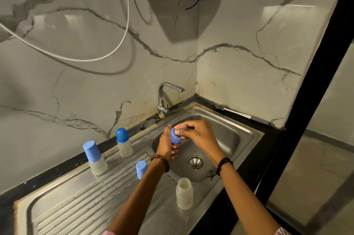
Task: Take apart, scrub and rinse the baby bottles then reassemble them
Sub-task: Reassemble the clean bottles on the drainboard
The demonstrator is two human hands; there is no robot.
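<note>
- Holding position over the sink basin (pixel 229 137): left hand (pixel 168 145), fingers curled round a blue bottle collar (pixel 175 137), gripping it from the left and beneath.
- Right hand (pixel 199 135): fingertips pinching the top of the same collar; what sits inside the collar is too small to tell.
- Both wrists: beaded bracelet on the left, dark band on the right.
- Open bottle body (pixel 184 193): translucent, upright, no top, on the steel rim at the near edge of the basin.
- Loose blue cap (pixel 141 169): standing on the ribbed draining board (pixel 80 202), just left of the left forearm.
- Capped bottle, flat-topped blue cap (pixel 95 158): upright, far left of the draining board.
- Capped bottle, domed blue cap (pixel 124 143): upright, near the back edge, well apart from the first.
- Tap (pixel 168 97): metal, at the back corner, spout over the basin; no water visible.
- Drain strainer (pixel 195 162): centre of the basin floor.
- Bottle brush (pixel 245 115): lying on the dark table ledge behind the sink, right side.
- Wall: marble-pattern panels, white cable (pixel 122 39) hanging across.
</note>
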